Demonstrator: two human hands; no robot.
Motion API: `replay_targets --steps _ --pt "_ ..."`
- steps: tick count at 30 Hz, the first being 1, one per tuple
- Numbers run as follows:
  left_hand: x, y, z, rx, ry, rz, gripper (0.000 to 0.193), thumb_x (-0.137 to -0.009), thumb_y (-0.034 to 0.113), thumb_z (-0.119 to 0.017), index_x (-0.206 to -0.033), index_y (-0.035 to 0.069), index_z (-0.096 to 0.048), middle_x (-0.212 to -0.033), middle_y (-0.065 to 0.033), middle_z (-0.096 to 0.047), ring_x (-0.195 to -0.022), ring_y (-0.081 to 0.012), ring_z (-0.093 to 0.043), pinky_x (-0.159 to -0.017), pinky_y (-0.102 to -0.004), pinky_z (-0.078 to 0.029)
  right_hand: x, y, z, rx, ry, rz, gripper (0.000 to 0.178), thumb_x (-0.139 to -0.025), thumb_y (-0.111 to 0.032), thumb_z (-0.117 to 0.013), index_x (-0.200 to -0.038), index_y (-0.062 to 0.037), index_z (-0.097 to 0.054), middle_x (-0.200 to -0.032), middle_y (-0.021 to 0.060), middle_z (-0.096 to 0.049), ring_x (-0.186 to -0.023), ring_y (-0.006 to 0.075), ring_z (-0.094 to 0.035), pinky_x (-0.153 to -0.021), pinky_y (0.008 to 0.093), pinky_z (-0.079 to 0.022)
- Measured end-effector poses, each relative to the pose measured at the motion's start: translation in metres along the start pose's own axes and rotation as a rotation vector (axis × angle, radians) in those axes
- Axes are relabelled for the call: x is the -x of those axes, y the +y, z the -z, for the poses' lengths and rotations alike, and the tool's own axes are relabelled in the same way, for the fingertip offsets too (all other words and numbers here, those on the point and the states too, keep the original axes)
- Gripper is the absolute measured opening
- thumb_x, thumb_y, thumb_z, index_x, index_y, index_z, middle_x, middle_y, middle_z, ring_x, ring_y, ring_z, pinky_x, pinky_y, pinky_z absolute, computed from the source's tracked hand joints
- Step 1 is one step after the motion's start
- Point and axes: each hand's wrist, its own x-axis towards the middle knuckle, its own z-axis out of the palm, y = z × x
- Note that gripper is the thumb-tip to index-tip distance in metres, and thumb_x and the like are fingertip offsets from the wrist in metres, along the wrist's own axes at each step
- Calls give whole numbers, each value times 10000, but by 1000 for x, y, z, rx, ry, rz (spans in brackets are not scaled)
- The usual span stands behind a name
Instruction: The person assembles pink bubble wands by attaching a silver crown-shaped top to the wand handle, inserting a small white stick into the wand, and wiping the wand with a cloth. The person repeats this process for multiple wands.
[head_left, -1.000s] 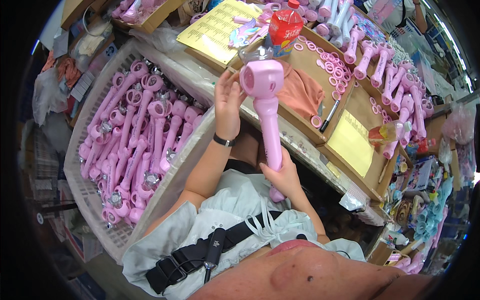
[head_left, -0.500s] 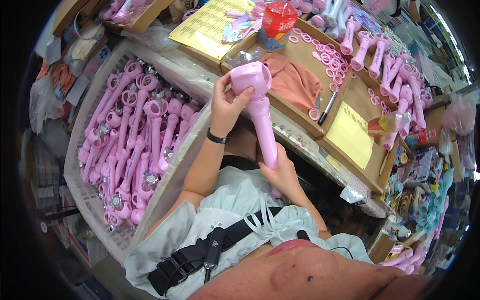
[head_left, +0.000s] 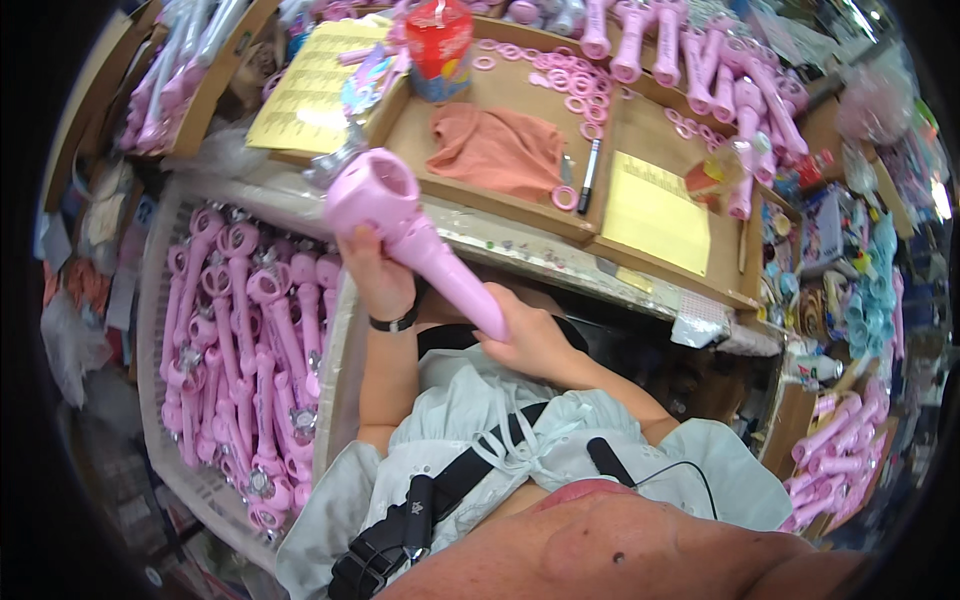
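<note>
Both my hands hold a pink plastic toy wand, tilted with its head up and to the left. My left hand is closed around the underside of the wand's round, hollow head, which has a clear crown-shaped piece at its tip. My right hand grips the lower end of the handle, in front of my body. On my left, a white plastic crate holds many similar pink wands, several with silvery tips.
A cardboard tray on the bench holds an orange cloth, pink rings, a black marker and a red container. Yellow paper sheets lie there. More pink handles sit at the back and right.
My view has turned, so the bench sits further left. The wand has swung left and tilts more, its head's opening now facing upward. Both hands keep their hold.
</note>
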Motion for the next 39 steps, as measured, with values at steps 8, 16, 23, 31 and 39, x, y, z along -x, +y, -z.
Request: replay_targets --steps 8,16,23,31,39 --pt "-12 3 7 -453 -23 118 537 -842 143 -650 -1256 -51 -369 -1142 -96 -515 -999 -130 -527 -858 -253 -440 5 10 5 -148 -105 -111 651 -745 -217 -676 -1302 -64 -375 -1003 226 -612 -905 383 -619 -785 395 -478" --pt "-9 0 8 -407 -32 155 589 -840 137 -648 -1295 -55 -328 -1175 -104 -495 -1024 -141 -521 -875 -267 -440 6 13 9 -151 -124 -104 666 -738 -205 -682 -1309 -53 -375 -1043 207 -602 -928 334 -618 -814 366 -466" --pt "11 -9 -10 41 20 113 746 -900 524 -462 -1423 55 -211 -1351 -158 -398 -1169 -267 -479 -973 -393 -414 4 18 8 -389 -169 -84 652 -727 -180 -700 -1283 -28 -394 -1005 142 -597 -876 248 -614 -797 345 -476" --pt "20 1 -11 521 -100 415 1131 -591 845 -470 -1333 4 -320 -829 -64 -488 -558 -170 -440 -507 -300 -379 -5 20 38 -192 -160 194 342 -887 -333 -571 -1033 -24 -595 -992 130 -568 -909 248 -568 -801 321 -455" --pt "-8 48 36 192 -131 204 1107 -651 780 -536 -1333 -58 -294 -838 -91 -485 -545 -147 -470 -460 -267 -397 19 94 179 138 424 -334 319 -901 -303 -513 -867 -21 -659 -796 120 -629 -756 229 -586 -719 319 -463"
